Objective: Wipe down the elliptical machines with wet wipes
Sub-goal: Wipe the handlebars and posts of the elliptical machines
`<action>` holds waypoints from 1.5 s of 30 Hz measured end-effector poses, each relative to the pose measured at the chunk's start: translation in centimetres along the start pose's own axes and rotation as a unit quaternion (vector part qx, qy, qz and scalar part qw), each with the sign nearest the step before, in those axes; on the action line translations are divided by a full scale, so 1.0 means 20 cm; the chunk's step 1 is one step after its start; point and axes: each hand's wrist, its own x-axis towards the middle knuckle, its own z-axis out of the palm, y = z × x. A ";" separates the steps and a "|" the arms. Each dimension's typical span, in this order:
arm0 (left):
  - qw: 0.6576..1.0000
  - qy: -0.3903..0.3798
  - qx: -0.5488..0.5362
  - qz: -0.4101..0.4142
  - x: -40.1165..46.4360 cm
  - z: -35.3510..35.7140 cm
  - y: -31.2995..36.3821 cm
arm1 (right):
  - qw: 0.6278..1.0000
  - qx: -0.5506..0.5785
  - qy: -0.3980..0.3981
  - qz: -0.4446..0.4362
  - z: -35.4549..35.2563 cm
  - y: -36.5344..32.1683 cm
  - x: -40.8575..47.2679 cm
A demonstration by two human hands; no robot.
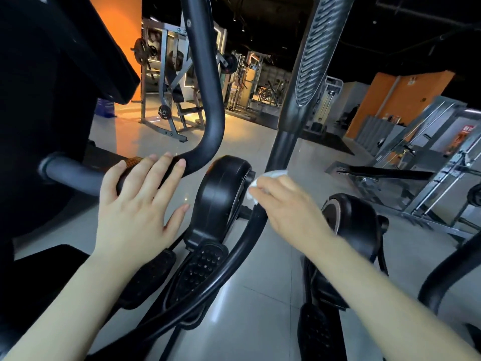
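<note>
The right hand (283, 207) grips a crumpled white wipe (265, 179) against a dark sloping bar (282, 149) of the elliptical, which runs up and away from it. The left hand (138, 204) lies open, fingers spread, seemingly resting on the curved handlebar (205, 142).

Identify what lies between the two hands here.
In the head view, the elliptical's black flywheel housing stands between the left hand and the right hand, which grips the wet wipe.
</note>
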 end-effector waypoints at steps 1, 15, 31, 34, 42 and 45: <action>1.000 -0.004 0.001 -0.001 0.00 -0.01 0.00 | 1.000 0.018 -0.020 0.011 0.05 -0.06 -0.06; 0.998 -0.060 0.001 -0.027 -0.03 -0.07 0.06 | 0.992 -0.051 0.112 -0.020 -0.17 -0.08 0.16; 0.943 -0.087 -0.272 -0.169 -0.70 -0.15 0.21 | 0.945 0.282 -0.149 0.072 0.42 -0.61 -0.32; 0.943 -0.134 -0.245 -0.182 -0.81 -0.13 0.16 | 0.964 0.251 -0.079 0.038 0.27 -0.47 -0.14; 0.916 -0.193 -0.241 -0.255 -0.84 -0.08 0.18 | 0.993 -0.087 0.012 -0.082 0.14 -0.04 -0.02; 0.917 -0.185 -0.240 -0.260 -0.89 -0.12 0.18 | 0.999 0.038 0.027 -0.028 0.32 -0.26 -0.25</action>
